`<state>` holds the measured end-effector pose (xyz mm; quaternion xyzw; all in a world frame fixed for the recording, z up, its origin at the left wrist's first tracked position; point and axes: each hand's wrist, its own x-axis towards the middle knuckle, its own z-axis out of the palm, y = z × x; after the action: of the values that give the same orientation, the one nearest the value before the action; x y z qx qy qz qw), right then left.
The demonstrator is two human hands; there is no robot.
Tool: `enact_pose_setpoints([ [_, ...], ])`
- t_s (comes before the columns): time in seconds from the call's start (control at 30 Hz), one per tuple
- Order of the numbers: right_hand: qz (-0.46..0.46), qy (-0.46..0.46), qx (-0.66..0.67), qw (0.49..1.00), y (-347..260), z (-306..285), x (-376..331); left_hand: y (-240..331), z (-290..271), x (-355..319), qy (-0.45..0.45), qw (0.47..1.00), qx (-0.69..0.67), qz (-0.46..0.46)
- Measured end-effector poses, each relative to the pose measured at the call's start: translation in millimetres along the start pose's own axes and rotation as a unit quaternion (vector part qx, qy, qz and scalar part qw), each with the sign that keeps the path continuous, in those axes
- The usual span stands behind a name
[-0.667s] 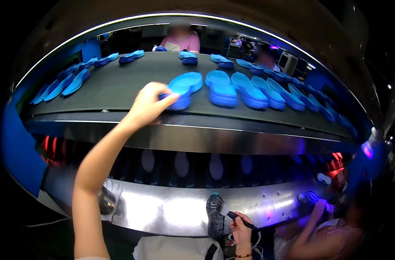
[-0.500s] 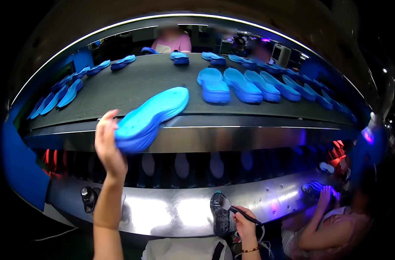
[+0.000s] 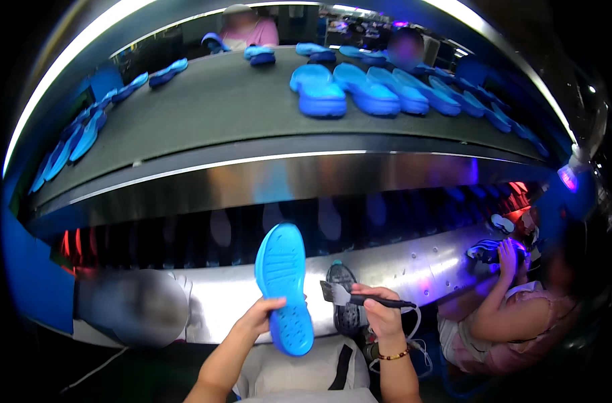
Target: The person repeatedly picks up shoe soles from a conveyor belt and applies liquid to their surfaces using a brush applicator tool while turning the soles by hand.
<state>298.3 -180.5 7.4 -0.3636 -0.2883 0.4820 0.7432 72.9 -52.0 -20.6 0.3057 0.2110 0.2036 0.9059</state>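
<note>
Beyond grey conveyor belt (image 3: 225, 107): left hand (image 3: 257, 317) clasping blue rubber shoe sole (image 3: 284, 287) upright; right hand (image 3: 380, 310) pinching small black brush (image 3: 359, 298); best brushed evenly, edge to edge.

A dark grey conveyor belt (image 3: 218, 107) is carrying blue shoe soles (image 3: 366, 87): a close row is lying at its right, scattered soles (image 3: 84, 134) are trailing along its left edge.
</note>
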Motion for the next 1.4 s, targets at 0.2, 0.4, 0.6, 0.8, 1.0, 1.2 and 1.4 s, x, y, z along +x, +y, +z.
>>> enact_pose_setpoints([
  [0.2, 0.033, -0.051, 0.017, 0.998, 13, 24, 29, -5, 47, 19, -0.095, 0.979, -0.181, -0.011],
  [0.4, 0.001, 0.034, -0.087, 0.996, 10, 46, 66, -19, 45, 20, -0.138, 0.971, -0.192, 0.046],
  [0.6, -0.325, -0.095, -0.485, 0.806, 15, 99, 57, -14, 50, 23, 0.099, 0.988, -0.104, 0.060],
  [0.8, -0.143, -0.270, -0.499, 0.811, 5, 68, -1, 4, 12, 14, 0.076, 0.990, -0.053, 0.106],
  [1.0, -0.098, -0.120, -0.287, 0.945, -26, 77, 43, -2, 42, 4, -0.046, 0.985, -0.168, 0.018],
  [1.2, -0.103, -0.315, -0.283, 0.900, -18, 71, 44, -8, 53, 24, 0.084, 0.980, -0.163, 0.076],
  [1.4, 0.113, -0.149, -0.210, 0.960, -5, 58, 61, -7, 15, 34, -0.160, 0.984, -0.054, 0.061],
])
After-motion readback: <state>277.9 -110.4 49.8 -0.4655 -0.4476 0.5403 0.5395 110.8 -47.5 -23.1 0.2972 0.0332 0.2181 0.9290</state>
